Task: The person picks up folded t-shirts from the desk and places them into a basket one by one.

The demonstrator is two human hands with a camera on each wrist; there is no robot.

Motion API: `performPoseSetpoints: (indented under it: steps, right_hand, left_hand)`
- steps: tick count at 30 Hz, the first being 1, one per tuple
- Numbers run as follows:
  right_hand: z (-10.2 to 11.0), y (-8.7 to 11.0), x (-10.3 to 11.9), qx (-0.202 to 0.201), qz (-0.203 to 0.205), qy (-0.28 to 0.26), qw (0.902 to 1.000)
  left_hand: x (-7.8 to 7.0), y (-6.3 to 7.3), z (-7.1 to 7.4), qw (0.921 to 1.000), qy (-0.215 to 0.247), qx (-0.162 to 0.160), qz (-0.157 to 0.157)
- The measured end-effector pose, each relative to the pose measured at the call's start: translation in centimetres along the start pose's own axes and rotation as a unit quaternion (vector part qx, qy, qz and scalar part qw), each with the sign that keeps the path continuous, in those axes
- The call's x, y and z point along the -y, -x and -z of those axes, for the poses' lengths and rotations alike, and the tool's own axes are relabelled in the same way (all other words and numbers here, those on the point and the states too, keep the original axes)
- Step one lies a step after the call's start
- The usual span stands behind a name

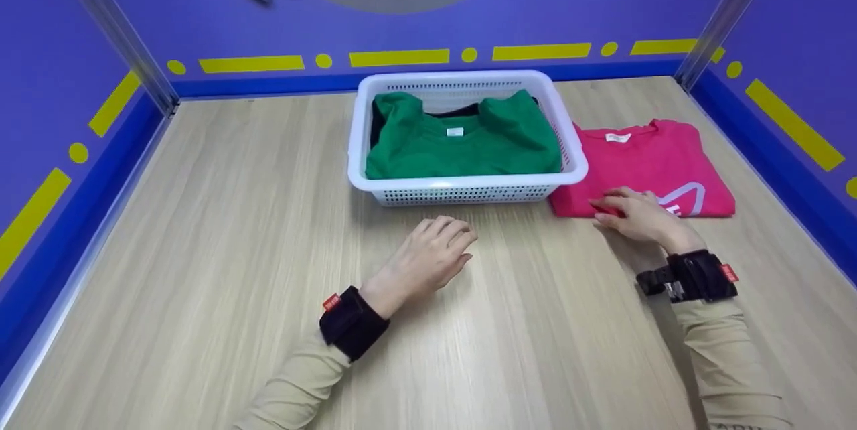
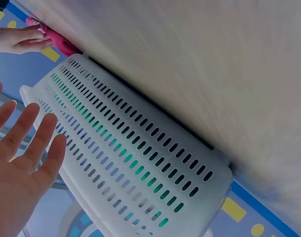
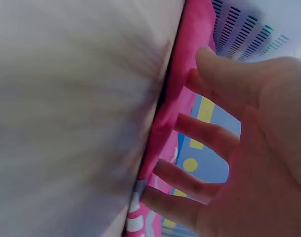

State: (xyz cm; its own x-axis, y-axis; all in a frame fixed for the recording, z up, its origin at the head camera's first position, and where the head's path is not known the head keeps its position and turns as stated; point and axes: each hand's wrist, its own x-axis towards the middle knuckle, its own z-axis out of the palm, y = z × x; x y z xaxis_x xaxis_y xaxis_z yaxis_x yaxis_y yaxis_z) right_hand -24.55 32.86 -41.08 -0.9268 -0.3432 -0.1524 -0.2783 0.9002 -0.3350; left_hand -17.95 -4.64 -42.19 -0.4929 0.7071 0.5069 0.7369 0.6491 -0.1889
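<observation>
My left hand (image 1: 432,252) hovers over the table in front of the white basket (image 1: 469,182), its fingers relaxed and holding nothing. In the left wrist view the fingers (image 2: 47,143) are spread beside the basket's slotted wall. A folded green shirt (image 1: 462,152) lies in the basket, with dark fabric partly hidden beneath it. To the basket's right is a folded pink shirt (image 1: 643,162) with a pale print. My right hand (image 1: 636,216) is at its front edge, fingers apart and loosely bent. The right wrist view shows the fingertips (image 3: 185,123) at the fabric, with no pinch visible.
The basket stands near the back wall (image 1: 402,28) of a wooden table (image 1: 254,216). Purple and blue panels with yellow marks also rise on the left and right. The pink shirt's left side lies against or partly behind the basket.
</observation>
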Motion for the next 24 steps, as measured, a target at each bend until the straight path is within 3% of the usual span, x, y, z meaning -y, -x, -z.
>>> performPoseSetpoints:
  steps: [9, 16, 24]
  right_hand:
    - [-0.1, 3.4, 0.4, 0.014, 0.048, 0.020, 0.9986]
    - [-0.5, 5.2, 0.9, -0.001, 0.077, 0.039, 0.9962]
    - [-0.2, 6.1, 1.5, 0.026, 0.067, 0.041, 0.9965]
  left_hand:
    - [-0.5, -0.1, 0.1, 0.9983, 0.012, 0.057, 0.009]
    - [-1.0, -0.2, 0.5, 0.9924, 0.047, 0.112, 0.020]
    - [-1.3, -0.5, 0.4, 0.9916, 0.057, 0.116, 0.009]
